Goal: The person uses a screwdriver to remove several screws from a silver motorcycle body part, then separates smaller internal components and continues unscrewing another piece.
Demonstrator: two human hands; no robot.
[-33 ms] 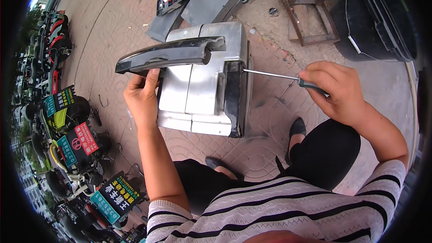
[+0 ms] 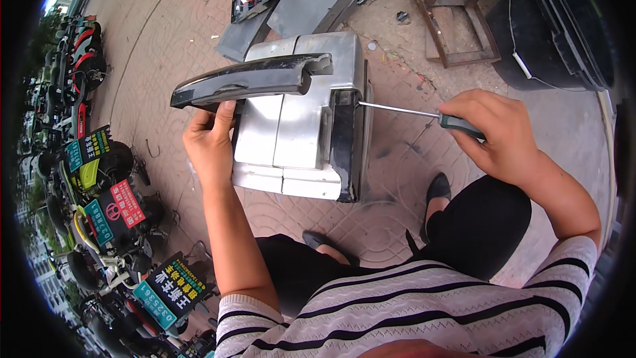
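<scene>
Metal case (image 2: 255, 139): our landmark, on the paving (image 2: 384, 222).
Screwdriver (image 2: 401, 110): already at the case's right edge, our right hand (image 2: 493, 129) gripping it.
End panel (image 2: 346, 152): still on the case's right.
Left hand (image 2: 211, 142): curled left of the case; its grip, we cannot tell.
Black handle (image 2: 245, 83): obstructing the case's top.
Bucket (image 2: 510, 33): beyond the case, rightward.

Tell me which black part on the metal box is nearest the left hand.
The long curved piece, its edge at the left hand; the black end panel is farther right, by the screwdriver.
</scene>
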